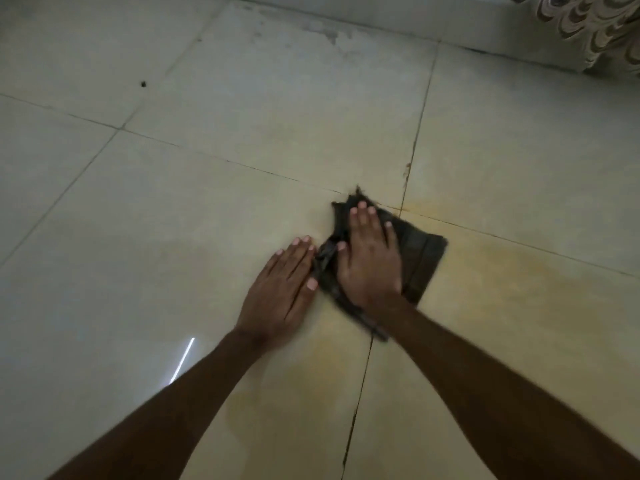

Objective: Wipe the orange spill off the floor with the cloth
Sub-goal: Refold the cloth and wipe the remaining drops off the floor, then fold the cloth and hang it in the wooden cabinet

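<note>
- right hand (369, 261): palm down, flat on the cloth (422, 258), fingers straight and slightly spread, pointing away from the body, thumb out to the left
- left hand (277, 292): palm down, flat on the floor (207, 202), fingers straight and together, angled up-right, thumb at the cloth's left edge
- hands side by side, close, not overlapping
- both forearms bare and extended, coming in from the bottom corners and converging toward the hands
- wrists roughly straight; right hand reaches farther forward than the left

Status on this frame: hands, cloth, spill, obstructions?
Right hand flat, pressing cloth. Left hand flat on floor beside it. Orange spill smeared right of cloth. Nothing in the way.
</note>
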